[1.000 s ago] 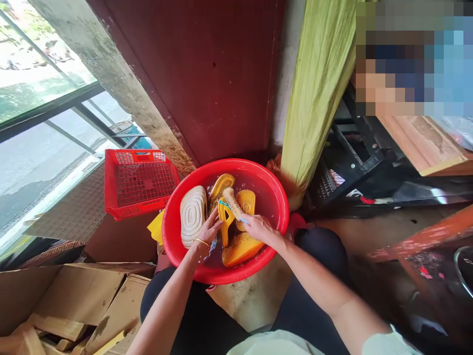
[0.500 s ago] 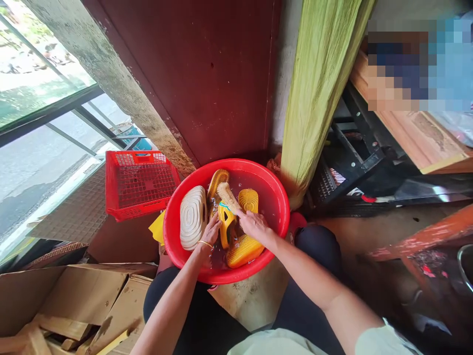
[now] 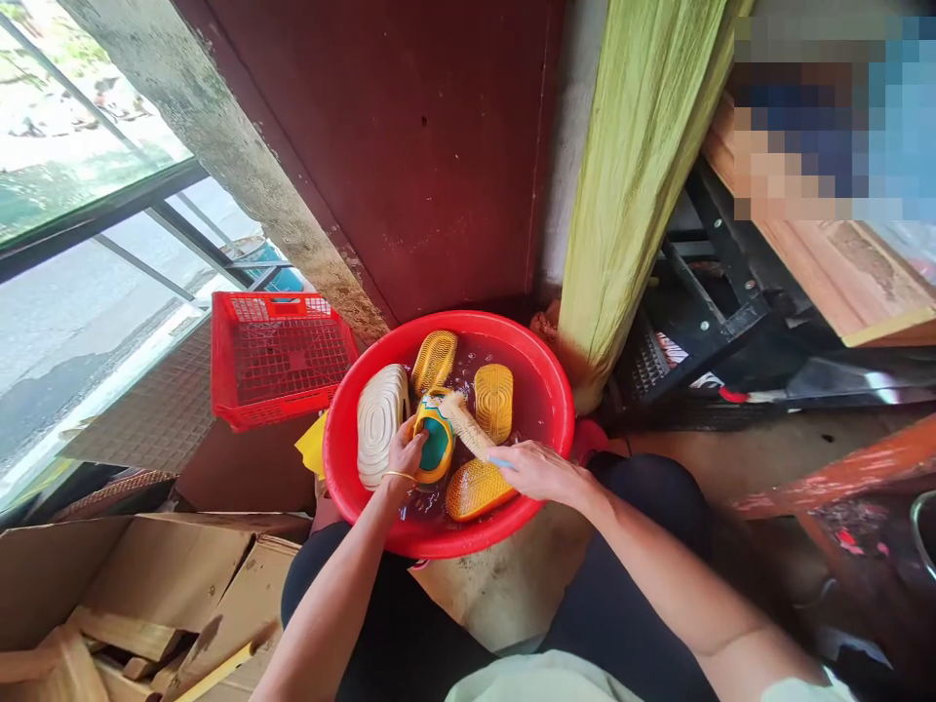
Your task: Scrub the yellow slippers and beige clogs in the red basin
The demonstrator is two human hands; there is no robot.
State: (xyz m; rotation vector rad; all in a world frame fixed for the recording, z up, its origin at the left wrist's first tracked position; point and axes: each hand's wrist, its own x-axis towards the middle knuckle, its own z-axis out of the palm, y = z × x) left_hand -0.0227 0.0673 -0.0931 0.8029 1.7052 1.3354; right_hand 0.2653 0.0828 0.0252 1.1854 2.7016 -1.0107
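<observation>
A red basin [image 3: 336,487] of dark water stands between my knees. Over it my left hand [image 3: 407,450] grips a yellow slipper [image 3: 444,470], tilted so its teal inside faces me. My right hand [image 3: 537,470] is closed round the handle of a scrubbing brush [image 3: 472,429], whose pale bristles touch the slipper's upper edge. A white slipper [image 3: 381,424] lies sole up along the basin's left wall. Three more yellow slippers sit in the water: one at the back [image 3: 435,361], one at the right [image 3: 494,402] and one near the front [image 3: 479,489].
A red plastic crate [image 3: 282,361] sits left of the basin. Cardboard boxes [image 3: 168,565] holding wood pieces lie at lower left. Behind the basin are a dark red panel [image 3: 409,175] and a yellow-green curtain [image 3: 629,175]. A black metal frame [image 3: 702,292] stands at right.
My left hand has turned the held slipper so its teal inside now shows. My right hand has drawn back to the right and slightly down with the brush.
</observation>
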